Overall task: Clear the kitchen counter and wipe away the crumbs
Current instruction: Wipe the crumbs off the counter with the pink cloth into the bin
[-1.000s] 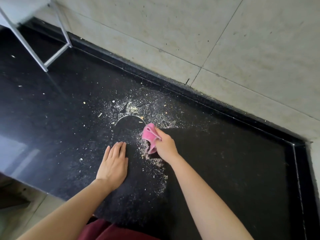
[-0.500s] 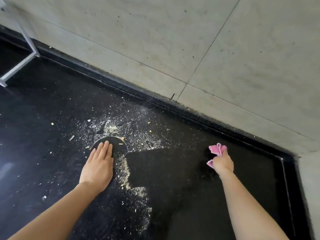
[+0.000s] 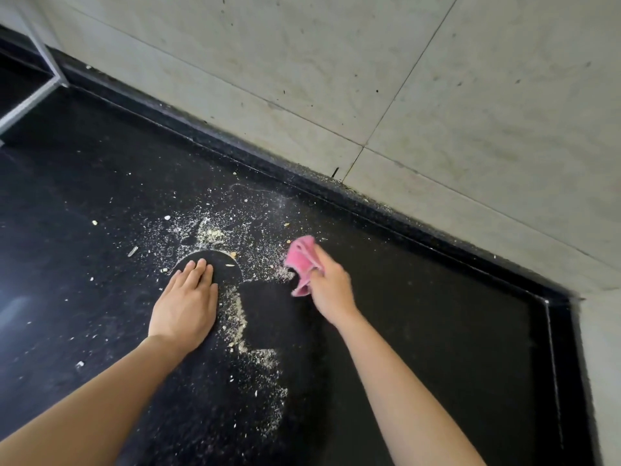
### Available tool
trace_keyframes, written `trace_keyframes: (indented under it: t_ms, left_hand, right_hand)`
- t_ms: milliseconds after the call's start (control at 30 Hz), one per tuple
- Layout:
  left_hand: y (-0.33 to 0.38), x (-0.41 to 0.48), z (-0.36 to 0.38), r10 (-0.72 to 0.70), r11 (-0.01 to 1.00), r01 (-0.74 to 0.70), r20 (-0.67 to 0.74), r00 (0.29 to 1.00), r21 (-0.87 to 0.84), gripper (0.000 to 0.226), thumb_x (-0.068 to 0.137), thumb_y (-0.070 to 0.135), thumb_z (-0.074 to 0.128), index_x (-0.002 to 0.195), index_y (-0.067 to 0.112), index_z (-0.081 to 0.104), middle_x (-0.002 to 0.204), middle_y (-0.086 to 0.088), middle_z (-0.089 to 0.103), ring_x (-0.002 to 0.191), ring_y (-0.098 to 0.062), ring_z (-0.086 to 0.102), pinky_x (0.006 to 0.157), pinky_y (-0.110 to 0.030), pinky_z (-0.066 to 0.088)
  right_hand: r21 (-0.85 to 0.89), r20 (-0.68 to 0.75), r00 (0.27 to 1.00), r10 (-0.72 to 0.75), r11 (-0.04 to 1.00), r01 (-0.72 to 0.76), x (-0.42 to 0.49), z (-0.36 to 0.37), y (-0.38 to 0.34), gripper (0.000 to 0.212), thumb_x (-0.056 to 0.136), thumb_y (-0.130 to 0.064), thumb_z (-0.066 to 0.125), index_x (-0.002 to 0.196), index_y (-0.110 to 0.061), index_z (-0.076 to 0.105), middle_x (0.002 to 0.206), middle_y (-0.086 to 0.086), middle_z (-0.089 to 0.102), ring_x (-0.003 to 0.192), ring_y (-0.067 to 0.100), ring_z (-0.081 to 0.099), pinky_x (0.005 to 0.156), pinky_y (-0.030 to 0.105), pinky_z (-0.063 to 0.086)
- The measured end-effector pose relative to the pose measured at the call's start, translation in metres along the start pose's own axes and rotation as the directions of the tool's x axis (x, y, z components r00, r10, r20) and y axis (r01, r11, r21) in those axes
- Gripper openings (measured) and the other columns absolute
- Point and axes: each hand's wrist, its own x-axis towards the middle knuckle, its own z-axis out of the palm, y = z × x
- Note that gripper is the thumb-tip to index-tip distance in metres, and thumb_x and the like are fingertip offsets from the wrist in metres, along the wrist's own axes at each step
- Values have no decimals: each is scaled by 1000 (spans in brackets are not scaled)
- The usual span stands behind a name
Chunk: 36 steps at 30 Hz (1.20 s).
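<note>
Right now the left hand lies flat and palm down on the black counter, fingers together and stretched toward the wall, holding nothing. Its fingertips reach into a round crumb-free patch of stone. The forearm runs back to the near left corner of the view.

The right hand is closed around a bunched pink cloth, which sticks out past the thumb side and meets the counter at the edge of the scattered crumbs. The hand and cloth are a little blurred. Its forearm comes in from the near right.

Crumbs are thickest on the far side of the round patch, thinning out toward the left. A pale line of gathered crumbs runs between the two hands, just beside the left thumb, and widens into a looser fan toward the near edge. Between this line and the right hand the stone is dark and clean.

To the right of the cloth the counter is bare as far as a raised black lip at the right end. A similar black upstand follows the tiled wall along the far side, with fine crumbs lying on it. At far left a white metal frame stands on the counter, well apart from both hands.
</note>
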Motion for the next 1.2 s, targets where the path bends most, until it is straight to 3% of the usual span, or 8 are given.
trace_keyframes:
  t_ms: [133, 233, 400, 600, 800, 900, 1000, 1200]
  left_hand:
    - [0, -2, -4, -5, 999, 2, -66, 998, -43, 44, 99, 23, 34, 133, -1, 49, 142, -13, 46, 135, -28, 38, 115, -38, 24]
    - [1, -2, -6, -1, 997, -7, -97, 995, -76, 49, 90, 24, 36, 123, -5, 58, 131, -17, 56, 126, -33, 50, 108, -45, 36]
    - [1, 0, -6, -4, 995, -9, -129, 992, -95, 59, 89, 31, 26, 115, -7, 63, 123, -18, 62, 117, -35, 57, 97, -48, 47]
    - [4, 2, -8, -22, 995, 11, -115, 993, -96, 60, 87, 33, 26, 113, -5, 65, 122, -16, 63, 116, -34, 58, 95, -47, 49]
    - [6, 2, -6, -38, 996, 28, -118, 992, -87, 38, 90, 17, 50, 118, -7, 61, 126, -18, 60, 120, -35, 55, 102, -45, 42]
    - [6, 1, -7, -48, 995, 42, -72, 996, -85, 39, 92, 16, 54, 126, -3, 55, 135, -15, 53, 129, -30, 47, 110, -41, 34]
    - [6, 0, -8, -53, 995, 47, -74, 996, -90, 41, 93, 21, 44, 123, -4, 58, 132, -16, 56, 126, -32, 50, 107, -42, 37]
    - [4, 1, -11, -43, 995, 33, -100, 994, -94, 48, 87, 24, 38, 111, -7, 65, 119, -18, 64, 113, -35, 60, 97, -46, 47]
  right_hand:
    - [97, -401, 905, 144, 989, -114, 11, -72, 28, 49, 87, -7, 51, 132, -26, 54, 104, -6, 67, 69, -7, 66, 63, 8, 47]
    - [-21, -581, 748, 321, 912, -409, 24, -131, 61, 51, 89, -7, 45, 138, -23, 47, 121, 13, 63, 110, 32, 59, 90, 35, 44]
    - [91, -584, 592, 556, 769, -633, 57, -153, 69, 40, 91, -6, 43, 131, -8, 49, 94, 11, 63, 77, 27, 56, 76, 35, 42]
    - [-98, -655, 700, 284, 887, -451, 82, -64, 18, 30, 95, -23, 46, 115, -2, 53, 104, 19, 68, 100, 37, 62, 77, 36, 45]
    - [-261, -50, 999, 6, 965, -19, 86, 9, -29, 46, 98, -23, 41, 144, -30, 37, 88, -7, 65, 69, 7, 64, 57, 18, 42]
    - [-79, 36, 993, -110, 990, 113, 77, -1, -36, 42, 99, -20, 42, 136, -40, 44, 83, -15, 67, 46, -7, 60, 40, 6, 37]
    - [-124, -262, 952, -156, 984, 127, 65, -40, -15, 34, 97, -30, 41, 108, -57, 58, 59, -18, 67, 45, -3, 60, 41, 7, 38]
    - [-170, -664, 683, 304, 828, -534, 61, -111, 44, 29, 95, -22, 42, 113, -7, 59, 81, 10, 64, 94, 34, 61, 73, 36, 43]
